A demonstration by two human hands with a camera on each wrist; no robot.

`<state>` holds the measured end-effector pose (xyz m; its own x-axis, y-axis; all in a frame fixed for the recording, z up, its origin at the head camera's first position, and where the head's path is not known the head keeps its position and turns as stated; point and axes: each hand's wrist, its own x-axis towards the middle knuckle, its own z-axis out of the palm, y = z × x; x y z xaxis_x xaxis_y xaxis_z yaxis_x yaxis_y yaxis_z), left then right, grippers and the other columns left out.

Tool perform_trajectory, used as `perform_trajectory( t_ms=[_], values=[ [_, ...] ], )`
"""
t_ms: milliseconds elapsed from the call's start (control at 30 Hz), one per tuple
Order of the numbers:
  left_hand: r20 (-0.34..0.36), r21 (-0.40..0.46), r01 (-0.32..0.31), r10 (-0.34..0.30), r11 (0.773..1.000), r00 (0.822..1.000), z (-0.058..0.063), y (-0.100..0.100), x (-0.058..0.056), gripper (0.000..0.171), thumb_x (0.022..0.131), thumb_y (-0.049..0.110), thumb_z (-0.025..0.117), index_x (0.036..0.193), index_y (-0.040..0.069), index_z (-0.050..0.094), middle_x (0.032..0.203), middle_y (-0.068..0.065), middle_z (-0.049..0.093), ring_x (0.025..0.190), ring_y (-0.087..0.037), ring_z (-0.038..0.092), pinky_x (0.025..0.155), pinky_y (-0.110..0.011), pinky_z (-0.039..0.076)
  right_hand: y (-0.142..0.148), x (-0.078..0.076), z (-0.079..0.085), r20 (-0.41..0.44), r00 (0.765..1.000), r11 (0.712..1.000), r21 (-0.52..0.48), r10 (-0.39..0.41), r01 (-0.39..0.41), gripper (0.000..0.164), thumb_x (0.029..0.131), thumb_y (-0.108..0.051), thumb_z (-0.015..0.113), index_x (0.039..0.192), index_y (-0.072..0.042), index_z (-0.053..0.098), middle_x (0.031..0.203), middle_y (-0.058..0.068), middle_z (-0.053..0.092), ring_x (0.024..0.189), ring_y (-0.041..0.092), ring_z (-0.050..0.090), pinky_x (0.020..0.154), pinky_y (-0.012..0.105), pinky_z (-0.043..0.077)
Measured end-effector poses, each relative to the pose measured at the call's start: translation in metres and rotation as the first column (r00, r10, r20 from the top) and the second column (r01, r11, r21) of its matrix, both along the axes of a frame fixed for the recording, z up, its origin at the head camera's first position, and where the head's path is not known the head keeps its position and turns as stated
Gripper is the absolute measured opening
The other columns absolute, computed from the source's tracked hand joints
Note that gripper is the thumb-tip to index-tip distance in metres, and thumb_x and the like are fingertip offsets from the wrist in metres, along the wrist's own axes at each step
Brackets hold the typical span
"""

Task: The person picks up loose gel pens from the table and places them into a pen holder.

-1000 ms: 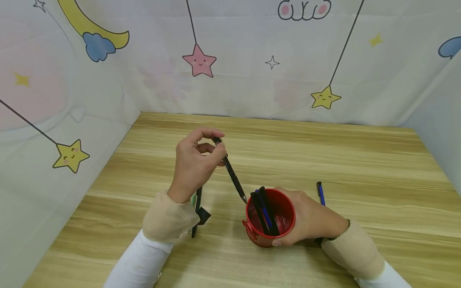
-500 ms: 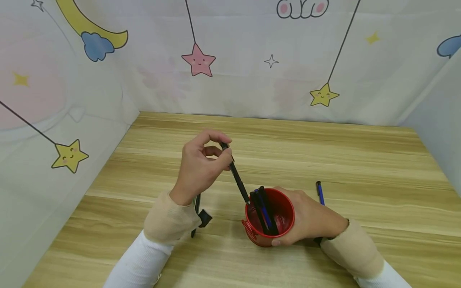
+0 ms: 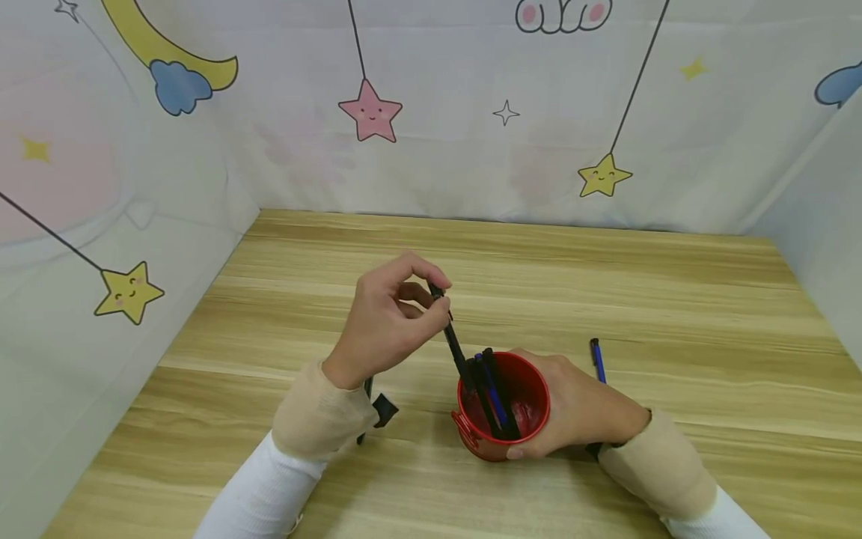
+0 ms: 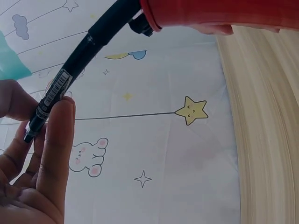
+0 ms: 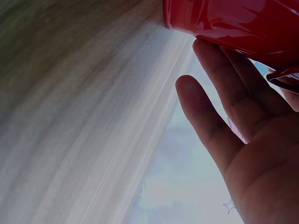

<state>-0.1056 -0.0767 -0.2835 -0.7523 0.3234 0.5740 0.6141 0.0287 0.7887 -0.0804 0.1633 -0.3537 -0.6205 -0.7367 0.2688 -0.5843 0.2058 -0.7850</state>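
My left hand (image 3: 390, 318) pinches a black pen (image 3: 455, 346) near its upper end, between thumb and fingers. The pen slants down, its lower end inside the rim of a red metal cup (image 3: 494, 451); a barcode label on the barrel (image 4: 58, 86) shows in the left wrist view. My right hand (image 3: 579, 408) grips the cup from its right side, thumb at the front. Inside lean black pens (image 3: 509, 412) and a blue pen (image 3: 497, 397) against the left wall. In the right wrist view, fingers (image 5: 219, 74) lie against the glossy red cup wall.
Another blue pen (image 3: 598, 361) lies on the wooden table (image 3: 694, 314), right of the cup. By my left wrist lie a small black square piece (image 3: 386, 411) and a dark pen-like thing (image 3: 361, 439), partly covered by the forearm. A printed cloth (image 3: 458, 165) hangs behind.
My left hand has moved right and down with the black pen, whose tip has passed from the cup's left edge to inside the rim. The right hand and cup stay in place.
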Motion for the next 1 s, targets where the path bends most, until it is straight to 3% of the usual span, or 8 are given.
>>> perform_trajectory(
  t_ms=[400,700,833,1000],
  values=[
    [-0.05,-0.13,0.002,-0.009,0.991,0.999,0.002,0.008,-0.005,0.017,0.075,-0.007,0.063,0.09,0.001,0.06,0.077,-0.01,0.06,0.061,-0.014,0.058,0.052,-0.036,0.054,0.006,-0.006,0.003,0.022,1.0,1.0,-0.003,0.008,-0.008,0.075,0.059,-0.029,0.085,0.123,-0.011,0.05,0.109,-0.002,0.061,0.097,0.016,0.058,0.076,0.041,0.054],
    [-0.038,-0.15,0.041,-0.047,0.988,0.998,0.001,0.016,-0.002,0.015,0.078,-0.006,0.06,0.09,0.002,0.061,0.074,-0.008,0.062,0.063,-0.013,0.058,0.047,-0.034,0.05,0.007,-0.008,0.004,-0.011,1.0,1.0,-0.018,0.02,-0.02,0.075,0.057,-0.026,0.086,0.121,-0.009,0.051,0.107,-0.003,0.061,0.094,0.016,0.058,0.075,0.041,0.054],
    [-0.019,-0.154,0.084,-0.088,0.985,0.996,0.001,0.02,0.001,0.015,0.08,-0.004,0.059,0.095,0.0,0.061,0.078,-0.009,0.062,0.07,-0.013,0.06,0.055,-0.035,0.054,0.007,-0.008,0.004,-0.007,1.0,0.999,-0.022,0.025,-0.025,0.075,0.058,-0.026,0.086,0.121,-0.008,0.051,0.107,-0.002,0.061,0.095,0.016,0.058,0.075,0.041,0.054],
    [-0.023,-0.181,0.139,-0.146,0.973,0.989,0.002,0.021,0.003,0.019,0.089,0.007,0.055,0.106,0.0,0.057,0.093,-0.007,0.062,0.086,-0.014,0.059,0.075,-0.037,0.053,0.007,-0.009,0.003,-0.011,0.999,0.999,-0.032,0.034,-0.035,0.074,0.059,-0.028,0.086,0.121,-0.008,0.051,0.107,-0.001,0.062,0.095,0.017,0.058,0.076,0.041,0.054]
  ],
)
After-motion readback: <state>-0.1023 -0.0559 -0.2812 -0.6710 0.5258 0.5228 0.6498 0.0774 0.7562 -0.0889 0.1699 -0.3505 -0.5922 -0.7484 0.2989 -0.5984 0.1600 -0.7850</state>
